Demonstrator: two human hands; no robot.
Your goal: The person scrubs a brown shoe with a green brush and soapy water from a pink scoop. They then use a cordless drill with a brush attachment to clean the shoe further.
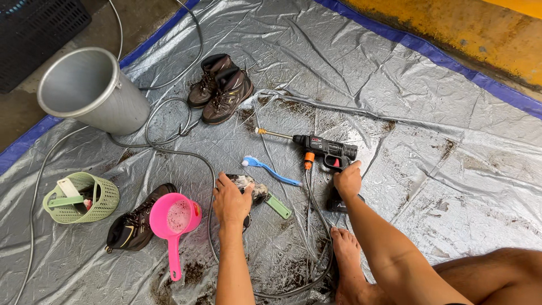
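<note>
Both hands down on the grey tarp, one on a scrubbing brush, one on a spray gun.

My left hand point(230, 202) rests palm-down over a soapy scrubbing brush with a pale green handle point(265, 197); its fingers curl onto the brush head, though I cannot tell how firmly they close. The handle runs out to the lower right, away from that hand. My right hand point(348, 179) closes on the grip of the black cordless spray gun with an orange hose coupling point(324, 149), which lies just beyond it, its brass lance pointing left towards the pair of brown lace-up boots point(220, 87). A blue toothbrush-shaped brush point(271, 170) lies between the hands, slanting; a pink plastic scoop point(174, 221) sits to my left.
</note>
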